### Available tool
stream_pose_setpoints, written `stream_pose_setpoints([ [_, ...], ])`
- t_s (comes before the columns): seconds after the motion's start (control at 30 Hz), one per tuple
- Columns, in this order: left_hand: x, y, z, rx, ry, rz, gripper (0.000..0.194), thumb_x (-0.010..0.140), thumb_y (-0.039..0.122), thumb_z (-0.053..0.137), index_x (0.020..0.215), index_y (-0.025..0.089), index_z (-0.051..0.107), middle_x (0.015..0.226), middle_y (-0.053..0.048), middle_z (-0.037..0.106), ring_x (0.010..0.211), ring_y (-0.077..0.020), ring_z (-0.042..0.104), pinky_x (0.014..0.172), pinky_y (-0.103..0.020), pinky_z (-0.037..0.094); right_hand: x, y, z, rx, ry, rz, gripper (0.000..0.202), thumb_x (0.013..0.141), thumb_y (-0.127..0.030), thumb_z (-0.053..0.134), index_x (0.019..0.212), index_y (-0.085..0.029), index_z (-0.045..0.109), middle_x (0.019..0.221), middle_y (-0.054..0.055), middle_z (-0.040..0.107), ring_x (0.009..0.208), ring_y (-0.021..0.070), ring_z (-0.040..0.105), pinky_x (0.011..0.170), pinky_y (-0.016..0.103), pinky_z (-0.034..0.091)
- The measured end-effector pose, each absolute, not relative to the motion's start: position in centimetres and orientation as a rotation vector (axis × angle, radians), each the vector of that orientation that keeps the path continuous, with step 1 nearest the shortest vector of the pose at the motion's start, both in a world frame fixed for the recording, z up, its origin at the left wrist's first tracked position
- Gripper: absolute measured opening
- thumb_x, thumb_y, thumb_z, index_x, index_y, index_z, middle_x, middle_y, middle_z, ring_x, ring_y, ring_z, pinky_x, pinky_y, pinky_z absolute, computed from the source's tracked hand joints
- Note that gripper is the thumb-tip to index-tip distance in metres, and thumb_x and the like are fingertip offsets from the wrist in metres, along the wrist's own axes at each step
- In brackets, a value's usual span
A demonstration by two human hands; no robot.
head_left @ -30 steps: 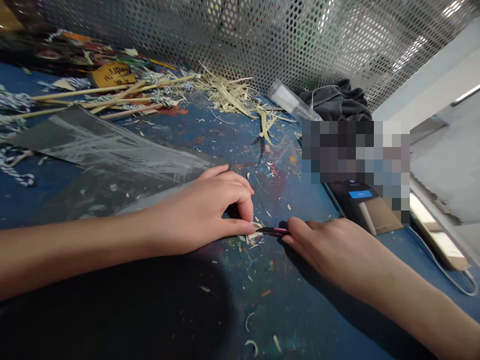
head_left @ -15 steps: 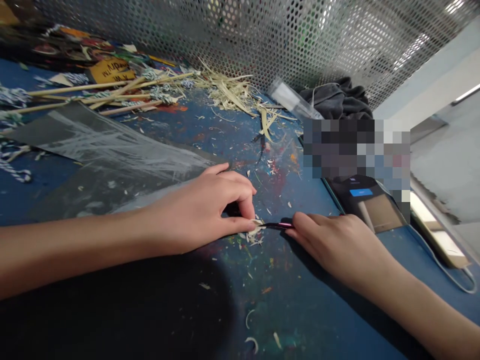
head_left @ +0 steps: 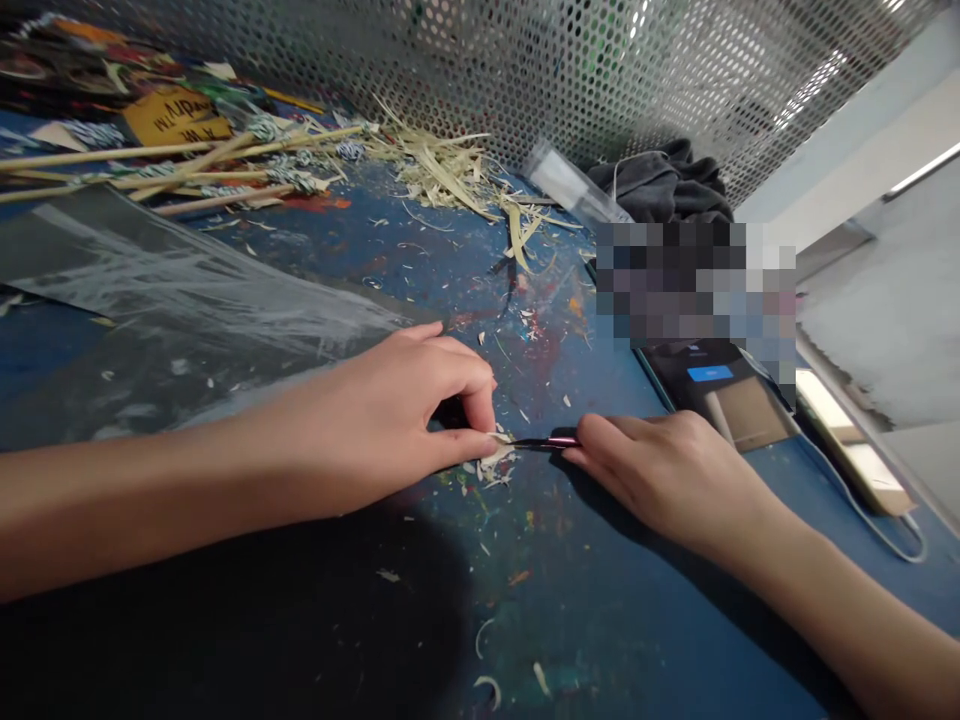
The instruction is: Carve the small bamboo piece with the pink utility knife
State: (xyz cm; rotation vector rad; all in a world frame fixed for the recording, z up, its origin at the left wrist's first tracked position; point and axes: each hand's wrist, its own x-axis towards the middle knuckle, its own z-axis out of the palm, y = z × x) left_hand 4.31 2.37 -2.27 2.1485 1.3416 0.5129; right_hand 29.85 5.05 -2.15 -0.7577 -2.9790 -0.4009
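Observation:
My left hand (head_left: 405,400) rests on the blue table with thumb and forefinger pinched together at a small pale sliver (head_left: 496,446), perhaps wood; its full shape is hidden. In my right hand (head_left: 660,465) is a slim dark tool with a shiny pink collar (head_left: 564,441), possibly a craft knife. Its thin dark tip reaches left to the pale sliver at my left fingertips. Small pale shavings (head_left: 495,472) lie beneath and around that tip. Under my left forearm and beyond it are grey, scratched sheets (head_left: 225,280), which look like sandpaper.
Thin wooden sticks with patterned cord (head_left: 187,170) lie at the back left, beside a heap of long shavings (head_left: 442,180). A perforated metal screen (head_left: 510,70) stands behind. To the right are a dark cloth (head_left: 667,180), a phone (head_left: 720,385) and a cabled device (head_left: 855,440).
The whole view has shifted slightly, so things appear a little farther left and up. Both hands keep nearly the same pose, with the tool tip still at the pale sliver.

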Motion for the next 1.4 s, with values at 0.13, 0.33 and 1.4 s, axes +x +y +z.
stream_pose_setpoints([
  [0.13, 4.3, 2.2, -2.3, 2.157, 1.350, 0.521, 0.020, 0.084, 0.041, 0.063, 0.073, 0.024, 0.063, 0.092, 0.003, 0.070, 0.108, -0.0205, 0.060, 0.118, -0.051, 0.019, 29.4, 5.0, -1.9, -0.823, -3.089, -0.388, 0.045, 0.105, -0.038, 0.020, 0.076, -0.020, 0.049, 0.051, -0.002, 0.053, 0.038, 0.0115, 0.044, 0.047, 0.030, 0.013],
  [0.33, 4.5, 2.1, -2.0, 2.174, 1.331, 0.524, 0.016, 0.084, 0.034, 0.062, 0.073, 0.022, 0.062, 0.087, 0.002, 0.067, 0.100, -0.0193, 0.061, 0.118, -0.051, 0.020, 28.8, 5.6, -1.2, -0.839, -3.268, -0.272, 0.034, 0.104, -0.037, 0.029, 0.084, -0.020, 0.050, 0.053, -0.002, 0.058, 0.039, 0.0135, 0.048, 0.047, 0.031, 0.011],
  [1.4, 4.7, 2.0, -2.5, 2.090, 1.426, 0.556, 0.021, 0.079, 0.043, 0.064, 0.069, 0.024, 0.063, 0.090, -0.001, 0.068, 0.111, -0.0257, 0.057, 0.116, -0.055, 0.022, 29.9, 4.3, -2.7, -0.768, -2.940, -0.531, 0.041, 0.105, -0.036, 0.026, 0.073, -0.022, 0.047, 0.052, -0.003, 0.054, 0.039, 0.0142, 0.051, 0.044, 0.031, 0.019],
])
